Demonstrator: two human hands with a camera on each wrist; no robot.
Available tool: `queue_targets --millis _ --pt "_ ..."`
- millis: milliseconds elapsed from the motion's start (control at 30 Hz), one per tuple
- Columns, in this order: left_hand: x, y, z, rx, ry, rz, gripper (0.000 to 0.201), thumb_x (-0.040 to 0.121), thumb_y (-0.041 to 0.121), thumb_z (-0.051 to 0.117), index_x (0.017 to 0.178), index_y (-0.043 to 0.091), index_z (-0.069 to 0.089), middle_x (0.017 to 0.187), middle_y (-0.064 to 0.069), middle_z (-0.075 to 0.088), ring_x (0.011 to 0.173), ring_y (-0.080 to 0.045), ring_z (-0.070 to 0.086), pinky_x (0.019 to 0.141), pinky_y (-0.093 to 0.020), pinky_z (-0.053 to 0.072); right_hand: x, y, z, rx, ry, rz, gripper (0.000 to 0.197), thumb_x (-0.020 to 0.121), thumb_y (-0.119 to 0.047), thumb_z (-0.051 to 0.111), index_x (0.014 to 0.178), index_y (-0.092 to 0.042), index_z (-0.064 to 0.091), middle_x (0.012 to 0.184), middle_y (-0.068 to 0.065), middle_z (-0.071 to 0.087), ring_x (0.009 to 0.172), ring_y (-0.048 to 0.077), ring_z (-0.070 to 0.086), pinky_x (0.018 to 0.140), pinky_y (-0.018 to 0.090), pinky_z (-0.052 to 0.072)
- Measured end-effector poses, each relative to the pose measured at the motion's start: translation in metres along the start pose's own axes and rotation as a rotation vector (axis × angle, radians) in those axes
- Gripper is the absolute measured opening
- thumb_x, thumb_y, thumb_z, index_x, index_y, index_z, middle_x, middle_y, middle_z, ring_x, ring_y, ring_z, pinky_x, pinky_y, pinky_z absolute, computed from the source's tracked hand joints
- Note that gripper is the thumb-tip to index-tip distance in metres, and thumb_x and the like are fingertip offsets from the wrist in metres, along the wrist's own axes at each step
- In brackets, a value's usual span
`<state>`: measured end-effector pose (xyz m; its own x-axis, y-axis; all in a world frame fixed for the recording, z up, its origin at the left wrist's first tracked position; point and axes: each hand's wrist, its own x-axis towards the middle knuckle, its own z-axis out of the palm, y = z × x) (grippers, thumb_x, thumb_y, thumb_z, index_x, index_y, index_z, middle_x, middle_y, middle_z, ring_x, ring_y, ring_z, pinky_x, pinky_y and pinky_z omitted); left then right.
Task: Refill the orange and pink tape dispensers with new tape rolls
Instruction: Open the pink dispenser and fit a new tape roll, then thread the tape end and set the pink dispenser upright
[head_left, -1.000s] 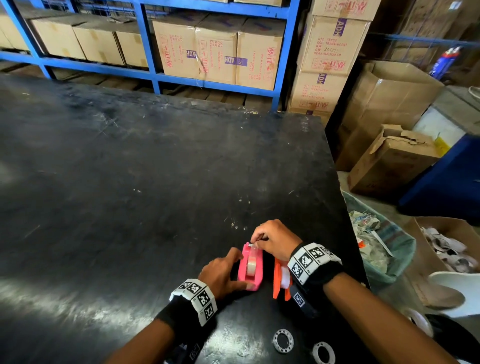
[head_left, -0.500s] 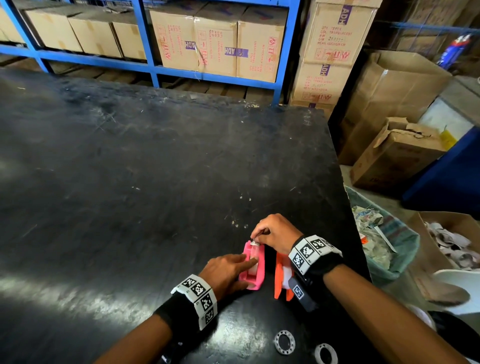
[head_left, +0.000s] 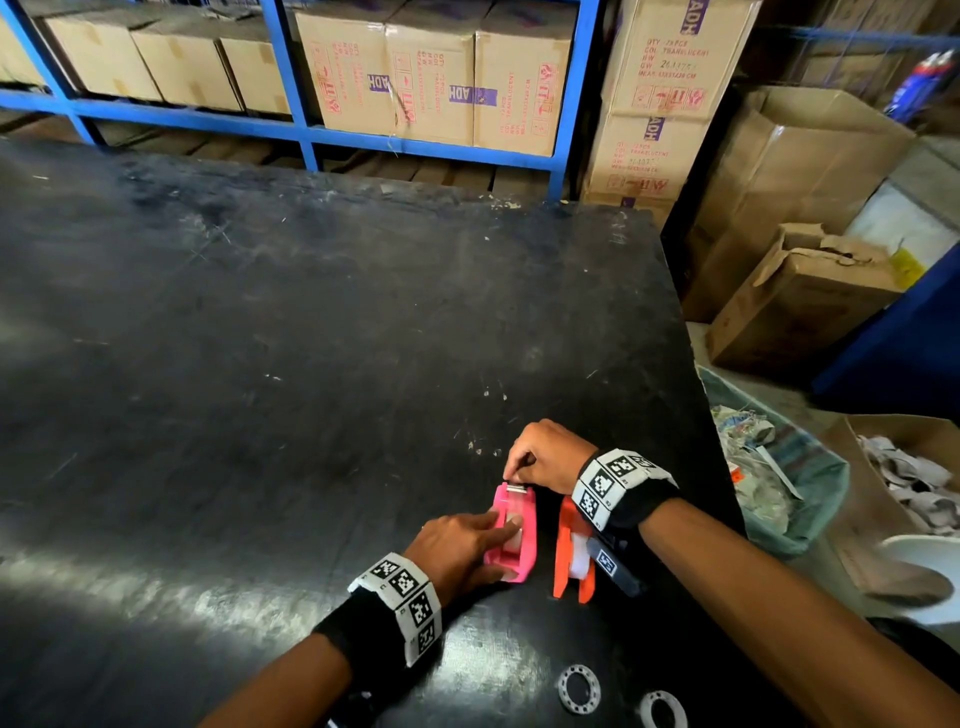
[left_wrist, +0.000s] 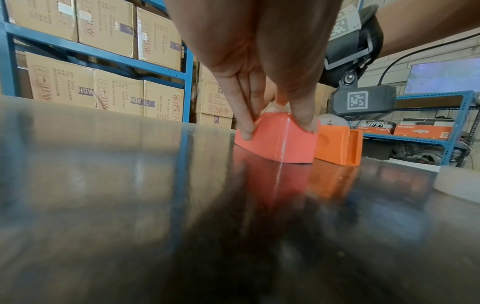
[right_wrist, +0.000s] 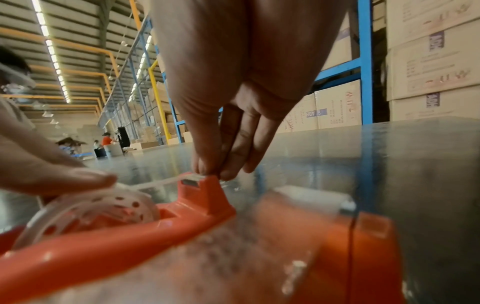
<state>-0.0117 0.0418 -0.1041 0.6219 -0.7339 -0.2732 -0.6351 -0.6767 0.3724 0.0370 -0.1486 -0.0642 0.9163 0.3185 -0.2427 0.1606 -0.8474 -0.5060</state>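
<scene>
The pink tape dispenser stands near the table's front right, with a clear tape roll seated in it. My left hand grips its rear body, thumb and fingers on either side, and one finger rests on the roll. My right hand pinches the tape end at the cutter blade. The strip runs taut from the roll to the blade. The orange dispenser stands just to the right, also holding a roll, partly under my right wrist.
Two empty white tape cores lie near the front edge. The black table ends close on the right. Beyond that edge are a waste bin and open cartons. Blue racking with boxes stands behind.
My left hand has slid forward over the pink dispenser, and a finger now lies on the roll. My right hand keeps pinching at the cutter end.
</scene>
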Motion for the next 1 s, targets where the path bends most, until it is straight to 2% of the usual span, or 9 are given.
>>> queue_targets --millis 67,167,267,500,600,700,767,867,1000 --pt "0.000 0.001 0.001 0.011 -0.001 0.000 0.065 0.083 0.055 0.050 0.140 0.027 0.036 0.147 -0.005 0.043 0.126 -0.031 0.050 0.095 -0.044 0.046 0.000 -0.001 0.001 -0.021 -0.019 0.009 0.015 0.076 -0.006 0.069 0.084 -0.015 0.077 0.093 0.006 0.077 0.089 0.018 0.070 0.085 0.026 0.052" --pt "-0.001 0.001 -0.001 -0.020 0.003 0.011 0.073 0.077 0.062 0.043 0.139 0.025 0.039 0.144 -0.008 0.047 0.123 -0.034 0.052 0.093 -0.046 0.048 0.000 -0.006 0.000 -0.043 -0.052 0.011 0.018 0.078 -0.001 0.065 0.086 -0.013 0.076 0.096 0.006 0.076 0.092 0.017 0.068 0.081 0.022 0.048" --pt "-0.001 0.003 -0.005 0.002 -0.011 0.002 0.066 0.084 0.052 0.053 0.141 0.025 0.035 0.146 -0.007 0.044 0.127 -0.033 0.049 0.097 -0.043 0.045 0.001 -0.007 0.000 -0.037 -0.058 0.028 0.018 0.077 0.000 0.065 0.085 -0.011 0.077 0.093 0.007 0.076 0.088 0.019 0.069 0.078 0.022 0.049" --pt "0.001 0.006 -0.009 -0.037 0.028 -0.004 0.079 0.077 0.051 0.063 0.142 0.020 0.029 0.141 -0.008 0.047 0.124 -0.031 0.050 0.096 -0.041 0.046 -0.016 0.003 -0.008 0.046 0.027 0.124 0.025 0.081 0.001 0.056 0.096 -0.008 0.075 0.104 0.011 0.074 0.099 0.021 0.068 0.094 0.030 0.051" --pt "-0.001 0.009 -0.014 0.029 0.110 0.015 0.091 0.067 0.071 0.051 0.141 0.022 0.029 0.132 -0.010 0.052 0.116 -0.031 0.054 0.089 -0.042 0.050 -0.048 0.010 -0.019 0.098 0.106 0.159 0.026 0.082 0.003 0.055 0.099 -0.006 0.073 0.103 0.012 0.074 0.097 0.020 0.068 0.086 0.020 0.049" --pt "-0.003 0.020 -0.017 0.066 0.282 0.153 0.075 0.067 0.073 0.045 0.120 0.020 0.053 0.106 -0.010 0.065 0.092 -0.030 0.066 0.067 -0.038 0.056 -0.092 0.018 -0.024 0.137 0.165 0.191 0.021 0.082 -0.002 0.060 0.097 -0.007 0.073 0.096 0.010 0.075 0.086 0.010 0.066 0.071 0.001 0.041" --pt "-0.004 0.033 -0.018 0.035 0.202 0.167 0.063 0.073 0.067 0.049 0.115 0.022 0.057 0.108 -0.006 0.065 0.096 -0.028 0.064 0.073 -0.038 0.055 -0.121 0.021 -0.021 0.139 0.171 0.226 0.017 0.080 -0.005 0.062 0.092 -0.008 0.074 0.093 0.009 0.076 0.083 0.009 0.065 0.069 0.003 0.041" --pt "-0.005 0.057 -0.005 0.001 -0.006 0.240 0.048 0.080 0.054 0.057 0.115 0.021 0.058 0.111 -0.004 0.061 0.100 -0.025 0.060 0.080 -0.036 0.050 -0.163 0.026 0.000 0.063 0.021 0.298 0.015 0.078 -0.017 0.070 0.092 -0.011 0.073 0.095 0.009 0.075 0.088 0.018 0.068 0.076 0.022 0.047" --pt "-0.006 0.078 0.026 0.064 -0.194 0.327 0.054 0.076 0.053 0.062 0.118 0.019 0.056 0.117 -0.006 0.057 0.105 -0.028 0.058 0.082 -0.040 0.052 -0.205 0.020 0.050 -0.015 -0.223 0.374 0.044 0.067 -0.035 0.079 0.104 -0.017 0.063 0.104 0.009 0.067 0.093 0.025 0.062 0.078 0.031 0.047"
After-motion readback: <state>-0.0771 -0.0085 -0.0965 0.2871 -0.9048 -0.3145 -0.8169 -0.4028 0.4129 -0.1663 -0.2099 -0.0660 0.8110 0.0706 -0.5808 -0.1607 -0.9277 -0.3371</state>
